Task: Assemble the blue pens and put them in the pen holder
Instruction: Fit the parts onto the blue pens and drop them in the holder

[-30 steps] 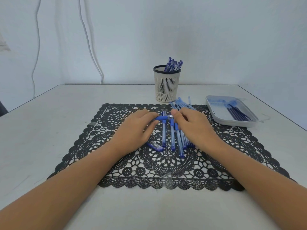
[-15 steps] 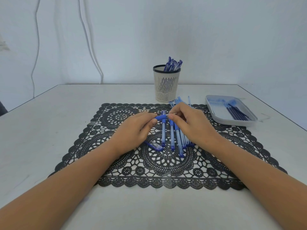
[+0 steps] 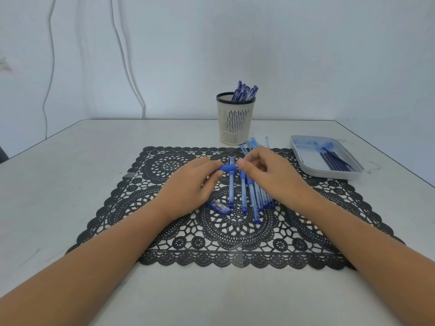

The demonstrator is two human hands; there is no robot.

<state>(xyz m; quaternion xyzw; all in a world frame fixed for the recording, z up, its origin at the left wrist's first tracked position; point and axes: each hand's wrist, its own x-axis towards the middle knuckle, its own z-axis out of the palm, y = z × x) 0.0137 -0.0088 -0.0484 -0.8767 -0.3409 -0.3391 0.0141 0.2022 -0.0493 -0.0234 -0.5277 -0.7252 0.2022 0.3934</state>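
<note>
Hands, head view: left hand [image 3: 188,187] pinches one end of a blue pen section [image 3: 227,167], and right hand [image 3: 270,177] pinches the other, above the lace mat [image 3: 235,234]. The pen holder [image 3: 235,123] stands behind, part-filled. Risk, as judged: a skewed push jams the joint or drops the piece among the loose pens [image 3: 244,191].

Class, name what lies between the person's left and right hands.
In the head view, a short blue pen piece, pinched by left hand and right hand, above loose pens.
</note>
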